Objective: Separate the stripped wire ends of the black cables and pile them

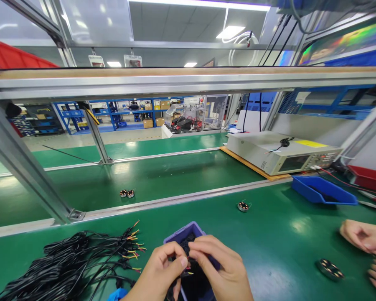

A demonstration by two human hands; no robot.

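My left hand (pixel 158 271) and my right hand (pixel 221 267) meet at the bottom centre, both pinched on a thin black cable with coloured wire ends (pixel 188 272). They hover over a small purple box (pixel 181 234) that holds more black parts. To the left lies a bundle of black cables (pixel 69 261) whose stripped coloured tips point right. A small round motor stator (pixel 243 206) rests on the green bench beyond my right hand.
Another person's two hands (pixel 365 237) rest at the right edge, near a round dark stator (pixel 329 269). A blue tray (pixel 322 190), a beige test instrument (pixel 282 152) and a red bin (pixel 368 177) stand at the right. Two small stators (pixel 127 193) lie on the conveyor belt.
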